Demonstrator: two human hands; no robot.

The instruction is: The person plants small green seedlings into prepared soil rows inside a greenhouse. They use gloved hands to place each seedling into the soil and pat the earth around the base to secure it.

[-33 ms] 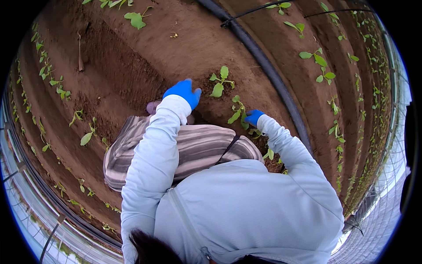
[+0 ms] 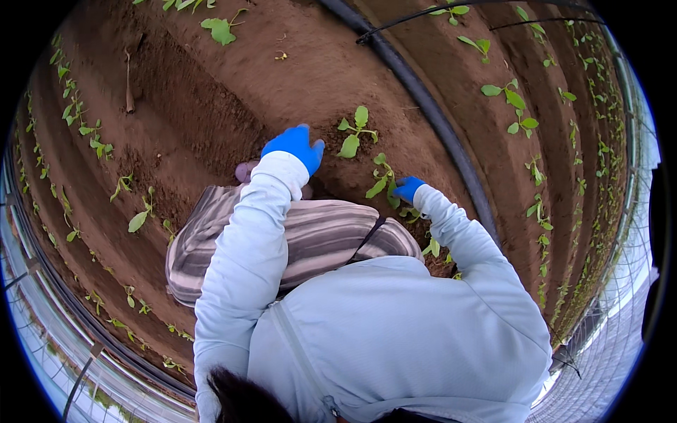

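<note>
My left hand, in a blue glove, is just above the brown soil, left of a leafy seedling and apart from it. Its thumb stands away from the other fingers, which are partly turned from view, and nothing shows in it. Also gloved in blue, my right hand is closed at the leaves of a second seedling, a little nearer to me. The grip on that plant is partly hidden by the hand and leaves. Another leafy plant grows beside my right forearm.
A thick black hose curves along the soil on the right, with a thin dark line crossing it. Beyond it run more seedling rows. More rows lie on the left. My striped trouser leg is below my hands.
</note>
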